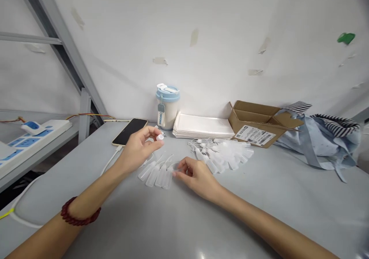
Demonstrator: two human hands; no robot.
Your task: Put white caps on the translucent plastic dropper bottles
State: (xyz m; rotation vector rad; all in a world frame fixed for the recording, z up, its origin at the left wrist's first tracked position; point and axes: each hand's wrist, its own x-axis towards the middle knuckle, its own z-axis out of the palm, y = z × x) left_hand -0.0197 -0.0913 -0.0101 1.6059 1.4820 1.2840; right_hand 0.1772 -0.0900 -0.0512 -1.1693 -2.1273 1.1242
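While my left hand (pixel 140 145) pinches a small, rounded white piece (pixel 160 137) between thumb and finger, my right hand (pixel 198 176) curls beside a row of flat, translucent plastic pieces (pixel 160 176) on the smooth grey table (pixel 121 220); whether its fingers grip one, I cannot tell. A similar translucent heap (pixel 225 153) lies near an open brown cardboard box (pixel 253 120).

The pile of pieces (pixel 223 153) lies before the envelopes (pixel 204 125) and box (pixel 259 123).

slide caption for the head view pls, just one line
Left hand holding a small white plastic piece, right hand beside a row of translucent plastic bottles.
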